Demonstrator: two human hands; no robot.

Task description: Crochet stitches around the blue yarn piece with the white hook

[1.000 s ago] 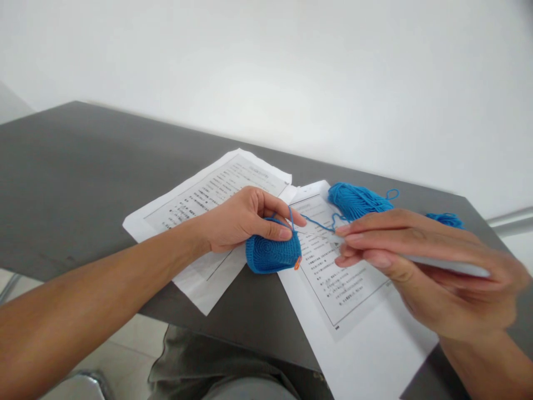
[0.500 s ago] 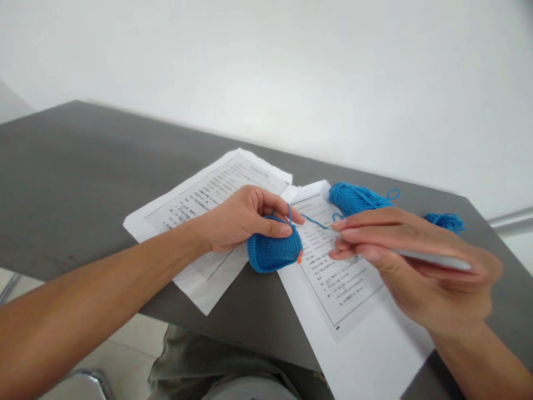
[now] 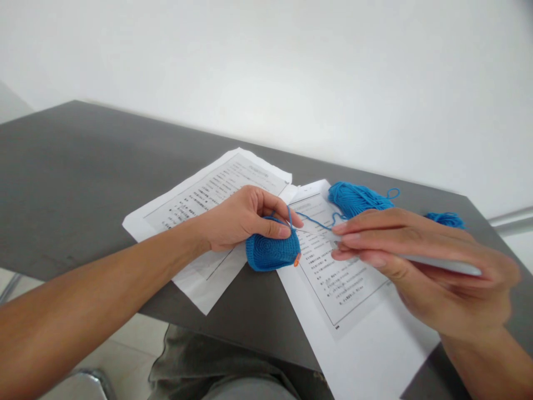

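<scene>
A blue crocheted piece (image 3: 272, 251), worked in rounds, is pinched between the thumb and fingers of my left hand (image 3: 254, 219). Yarn loops up over the left index finger. An orange stitch marker (image 3: 297, 260) hangs on the right edge of the piece. My right hand (image 3: 433, 266) grips a crochet hook (image 3: 445, 263) by its grey handle. Its thin metal shaft points left, and its tip is close to the top edge of the work; whether it is in a stitch I cannot tell. A strand of blue yarn (image 3: 312, 220) runs from the left hand toward the skein.
A blue yarn skein (image 3: 358, 198) lies behind my right hand, and its other end (image 3: 445, 220) shows farther right. Two printed sheets, a left one (image 3: 200, 191) and a right one (image 3: 358, 333), lie on the grey table (image 3: 104, 166). A white wall stands behind.
My right hand has moved slightly to the right with the crochet hook. The crocheted piece has shifted a little left, and my left hand has barely moved.
</scene>
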